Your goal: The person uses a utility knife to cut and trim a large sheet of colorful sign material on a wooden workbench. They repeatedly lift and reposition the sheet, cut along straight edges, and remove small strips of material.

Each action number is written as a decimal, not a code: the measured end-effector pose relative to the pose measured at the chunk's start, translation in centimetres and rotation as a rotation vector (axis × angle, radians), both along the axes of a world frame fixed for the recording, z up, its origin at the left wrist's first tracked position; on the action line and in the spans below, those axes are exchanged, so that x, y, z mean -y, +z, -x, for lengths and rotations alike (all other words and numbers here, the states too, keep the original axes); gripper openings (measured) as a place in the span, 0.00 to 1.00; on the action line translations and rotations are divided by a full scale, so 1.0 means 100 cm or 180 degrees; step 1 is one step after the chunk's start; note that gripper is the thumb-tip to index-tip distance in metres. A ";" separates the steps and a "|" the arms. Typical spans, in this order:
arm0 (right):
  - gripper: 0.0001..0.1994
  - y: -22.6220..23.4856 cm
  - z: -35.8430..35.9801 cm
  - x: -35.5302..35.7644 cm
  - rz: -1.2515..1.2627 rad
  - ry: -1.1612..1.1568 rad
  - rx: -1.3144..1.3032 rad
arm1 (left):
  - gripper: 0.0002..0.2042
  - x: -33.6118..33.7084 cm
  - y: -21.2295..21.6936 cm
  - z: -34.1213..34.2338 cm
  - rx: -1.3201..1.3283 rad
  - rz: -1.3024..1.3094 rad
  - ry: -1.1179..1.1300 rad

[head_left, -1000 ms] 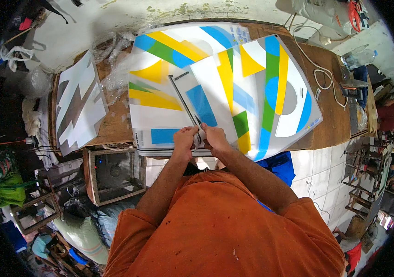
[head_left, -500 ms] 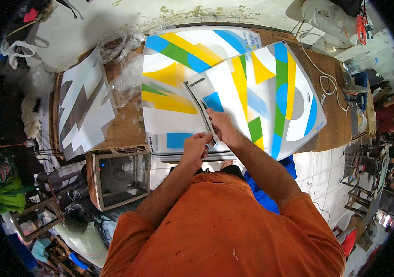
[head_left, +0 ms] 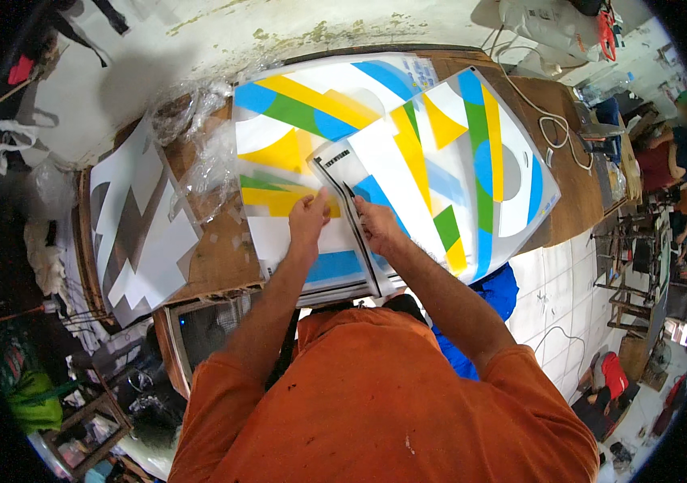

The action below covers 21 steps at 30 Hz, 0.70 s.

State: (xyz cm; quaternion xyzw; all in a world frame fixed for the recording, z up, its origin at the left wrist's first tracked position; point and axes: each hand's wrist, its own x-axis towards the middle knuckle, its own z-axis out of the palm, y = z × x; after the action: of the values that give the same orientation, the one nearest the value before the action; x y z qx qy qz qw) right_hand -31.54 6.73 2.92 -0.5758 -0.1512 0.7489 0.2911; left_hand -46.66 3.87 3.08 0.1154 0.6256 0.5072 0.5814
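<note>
A big brown wooden table (head_left: 581, 201) fills the middle of the frame. On it, in the middle and to the right, is a large printed plastic sheet (head_left: 452, 181) with white, blue, green and yellow shapes. Its long way goes from the middle out to the right, tipped up a little. Its near side has black lines that slant from the middle down toward the person. The right part looks cloudy grey, with a round white band.

Another large printed plastic sheet (head_left: 279, 153), with yellow, green and blue stripes, lies partly under it on the left. Its low edge is close to the table's front edge. Brown wood shows past the right corner and in a strip on the left. Past that strip is a grey and white zigzag sheet (head_left: 146, 270). Crumpled clear plastic (head_left: 207, 173) sits above the strip.

The right hand (head_left: 377, 225) is closed around a thin dark pointed tool (head_left: 350, 190), tip up, by the black lines. The left hand (head_left: 309, 219) has bent fingers; I cannot tell if they pinch anything.
</note>
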 end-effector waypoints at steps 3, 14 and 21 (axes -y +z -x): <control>0.16 -0.001 0.001 -0.001 0.0138 0.0123 0.0317 | 0.19 -0.033 -0.009 0.003 0.0292 0.0053 0.0052; 0.13 0.015 0.008 0.013 0.0492 -0.0676 -0.0687 | 0.13 -0.053 -0.015 0.000 -0.0595 0.0072 -0.0460; 0.11 0.006 0.030 0.020 0.0790 -0.1343 -0.1574 | 0.11 -0.054 -0.022 0.002 -0.0749 -0.0313 -0.0381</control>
State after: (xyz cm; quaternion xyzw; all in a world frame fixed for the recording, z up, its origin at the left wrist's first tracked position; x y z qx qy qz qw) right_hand -34.58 4.71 3.50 -0.4264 0.1385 0.8018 0.3950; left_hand -46.86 9.22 0.89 0.2395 0.6559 0.4847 0.5269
